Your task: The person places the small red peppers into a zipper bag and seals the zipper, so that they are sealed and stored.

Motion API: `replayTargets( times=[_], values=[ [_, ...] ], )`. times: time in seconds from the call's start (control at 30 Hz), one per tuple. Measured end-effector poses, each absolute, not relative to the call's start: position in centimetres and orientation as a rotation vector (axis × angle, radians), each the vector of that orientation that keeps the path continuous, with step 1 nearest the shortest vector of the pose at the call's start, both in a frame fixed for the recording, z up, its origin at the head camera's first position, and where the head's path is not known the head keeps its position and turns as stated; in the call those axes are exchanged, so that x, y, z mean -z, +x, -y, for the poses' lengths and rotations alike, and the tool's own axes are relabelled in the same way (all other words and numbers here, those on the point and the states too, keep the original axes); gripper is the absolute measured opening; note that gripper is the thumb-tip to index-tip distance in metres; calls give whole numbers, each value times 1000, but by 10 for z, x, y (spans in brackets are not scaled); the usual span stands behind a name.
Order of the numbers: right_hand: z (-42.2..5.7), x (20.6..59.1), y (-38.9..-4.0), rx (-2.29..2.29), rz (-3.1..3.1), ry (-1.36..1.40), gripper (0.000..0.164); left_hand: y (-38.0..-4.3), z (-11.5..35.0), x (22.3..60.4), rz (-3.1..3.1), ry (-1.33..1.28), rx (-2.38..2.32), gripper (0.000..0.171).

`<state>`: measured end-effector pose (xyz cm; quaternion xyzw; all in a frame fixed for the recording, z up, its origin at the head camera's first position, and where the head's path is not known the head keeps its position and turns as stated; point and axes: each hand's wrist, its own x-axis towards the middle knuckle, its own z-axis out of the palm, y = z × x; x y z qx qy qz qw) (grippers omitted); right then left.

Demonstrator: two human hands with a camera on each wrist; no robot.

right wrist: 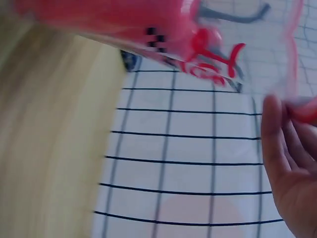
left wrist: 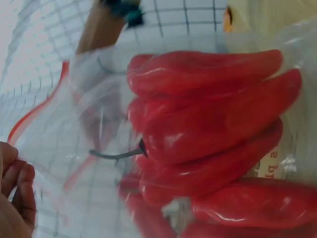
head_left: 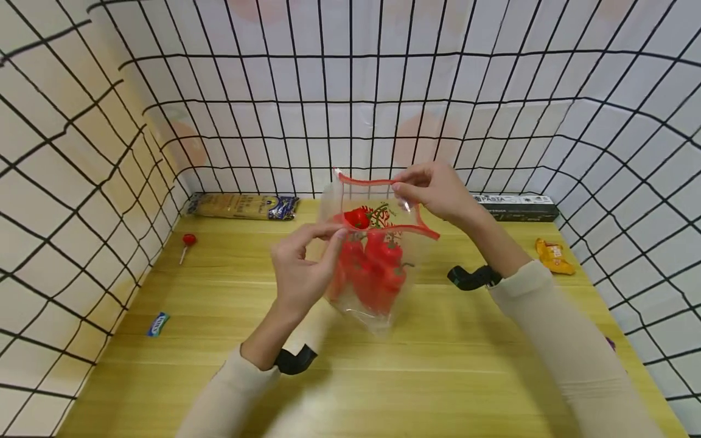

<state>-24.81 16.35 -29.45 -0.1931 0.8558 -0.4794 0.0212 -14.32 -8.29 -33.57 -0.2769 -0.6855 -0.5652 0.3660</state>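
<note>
A clear zip bag (head_left: 378,325) with a red zip edge hangs between both hands, its mouth spread wide. Several red peppers (head_left: 369,274) with dark stems fill it; the left wrist view shows these peppers (left wrist: 213,119) close up through the plastic. My left hand (head_left: 303,261) pinches the near side of the bag's rim between thumb and fingers. On the far side, my right hand (head_left: 435,188) pinches the rim near the right corner. Red printing shows on the bag's back wall, and the right wrist view shows my right hand (right wrist: 297,163) at the red edge.
Along the back lie a pasta pack (head_left: 235,207) on the left and a black pasta box (head_left: 520,208) on the right. A lollipop (head_left: 188,241) and a small blue-green wrapper (head_left: 157,324) are at left, a yellow packet (head_left: 554,257) at right. Black wire mesh (head_left: 350,103) encloses the wooden table (head_left: 383,389).
</note>
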Motion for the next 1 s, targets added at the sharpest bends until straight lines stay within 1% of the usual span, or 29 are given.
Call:
replayTargets(
  times=[0.17,0.3,0.37,0.47,0.53,0.6,0.67,0.8,1.0],
  values=[
    [-158,280,-249,1353,-2541,-876,21,-146,61,345,1763,-835,1144,11],
    [-159,279,-246,1249,-2534,-941,19,-155,67,345,1803,-826,1103,12],
    [-162,280,-246,1226,-2538,-940,18,-162,78,341,1806,-740,1138,14],
    [-168,280,-245,1212,-2549,-937,17,-172,99,329,1893,-584,1300,25],
    [-170,279,-246,1203,-2550,-951,18,-179,111,321,2010,-528,1469,33],
    [-169,275,-242,1195,-2554,-946,19,-184,121,316,2125,-527,1633,36],
    [-165,267,-234,1178,-2570,-932,19,-190,126,313,2187,-553,1762,33],
    [-160,258,-224,1151,-2612,-900,19,-193,127,312,2182,-529,1816,22],
    [-150,262,-226,1170,-2722,-935,31,-187,119,311,2090,-482,1763,17]
  ],
)
